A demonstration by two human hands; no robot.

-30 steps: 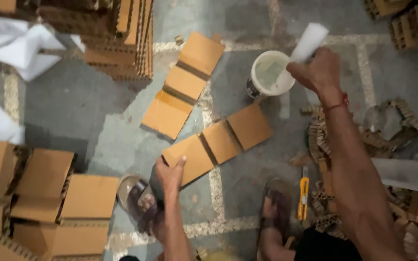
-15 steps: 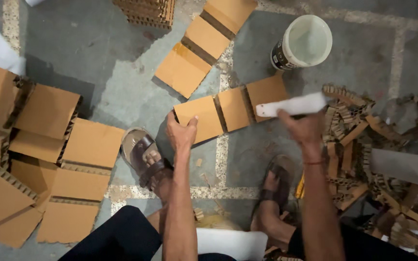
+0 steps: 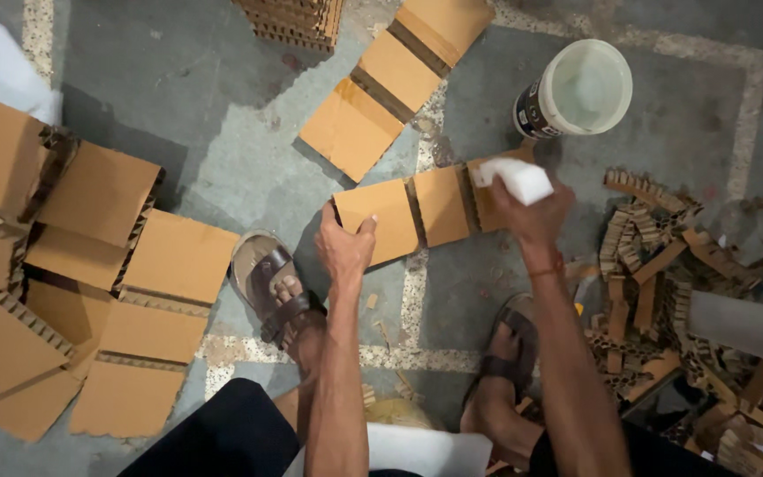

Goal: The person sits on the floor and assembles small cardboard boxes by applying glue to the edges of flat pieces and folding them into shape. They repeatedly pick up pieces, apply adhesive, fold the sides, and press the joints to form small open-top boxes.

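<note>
A brown cardboard strip [image 3: 426, 210] with three panels and dark creases lies on the floor in front of me. My left hand [image 3: 344, 246] grips its near left end. My right hand [image 3: 532, 212] holds a white block [image 3: 514, 179] over the strip's right panel. A white bucket [image 3: 576, 88] with pale liquid stands just beyond the right hand. A second three-panel cardboard strip [image 3: 390, 84] lies farther away, above the first.
Folded cardboard pieces [image 3: 99, 265] are piled at the left. Narrow corrugated cardboard scraps [image 3: 664, 274] are heaped at the right. A corrugated stack [image 3: 298, 19] stands at the top. My sandalled feet [image 3: 280, 296] rest on the grey floor [image 3: 222, 132].
My right hand has come down from beside the bucket with the white block onto the strip's right panel. My left hand has stayed on the strip's left end.
</note>
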